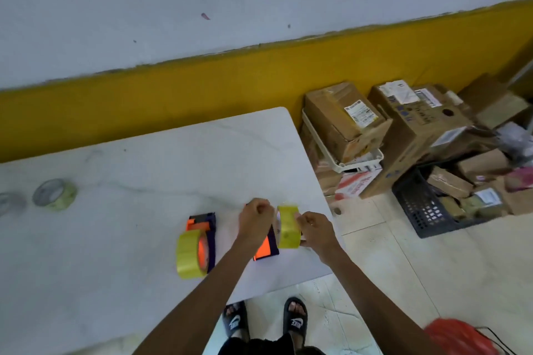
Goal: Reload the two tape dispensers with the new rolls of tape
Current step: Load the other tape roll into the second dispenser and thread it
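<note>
Two orange and dark purple tape dispensers lie on the white table (144, 170). The left dispenser (206, 235) carries a full yellow tape roll (189, 255) and lies untouched. The right dispenser (266, 248) is mostly hidden under my left hand (256, 217), which is closed over its top. A second yellow roll (288, 226) stands on edge at the dispenser's right side, and my right hand (313, 225) pinches it from the right. Whether this roll sits on the dispenser's hub I cannot tell.
Two used tape rolls, a pale yellow one (54, 193) and a grey one (10, 203), lie at the table's far left. Cardboard boxes (346, 121) and a black crate (424, 210) crowd the floor to the right. A yellow wall band (202, 86) runs behind.
</note>
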Action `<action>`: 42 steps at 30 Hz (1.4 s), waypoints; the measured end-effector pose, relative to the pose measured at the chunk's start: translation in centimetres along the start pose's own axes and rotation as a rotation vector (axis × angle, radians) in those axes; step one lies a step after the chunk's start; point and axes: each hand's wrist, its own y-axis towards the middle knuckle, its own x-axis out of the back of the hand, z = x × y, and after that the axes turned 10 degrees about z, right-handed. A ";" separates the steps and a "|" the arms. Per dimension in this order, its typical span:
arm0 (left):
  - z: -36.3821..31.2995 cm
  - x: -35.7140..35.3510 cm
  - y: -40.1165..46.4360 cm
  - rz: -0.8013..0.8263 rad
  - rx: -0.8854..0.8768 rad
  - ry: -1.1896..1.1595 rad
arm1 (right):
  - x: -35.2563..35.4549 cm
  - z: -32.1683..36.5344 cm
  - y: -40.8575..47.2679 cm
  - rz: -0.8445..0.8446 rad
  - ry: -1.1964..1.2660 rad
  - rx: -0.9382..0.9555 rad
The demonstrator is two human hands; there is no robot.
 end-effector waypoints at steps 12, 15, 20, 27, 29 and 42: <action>6.0 1.6 -2.9 -0.107 0.237 0.054 | -1.6 -1.1 2.0 0.108 -0.349 0.057; 5.9 1.5 -2.7 -0.086 0.225 -0.022 | -1.7 -1.2 2.5 0.103 -0.357 0.066; 6.2 2.2 -0.6 -0.061 0.227 -0.199 | -2.1 -1.6 2.9 0.119 -0.324 0.093; 6.2 2.5 1.1 -0.005 0.280 -0.230 | -4.5 -0.3 1.7 0.157 -0.398 0.143; 5.5 2.3 0.1 -0.018 0.277 -0.189 | -5.5 0.3 0.9 0.131 -0.436 0.138; 6.4 2.6 -1.5 0.031 0.135 0.077 | -6.6 4.2 5.3 0.204 -0.730 0.202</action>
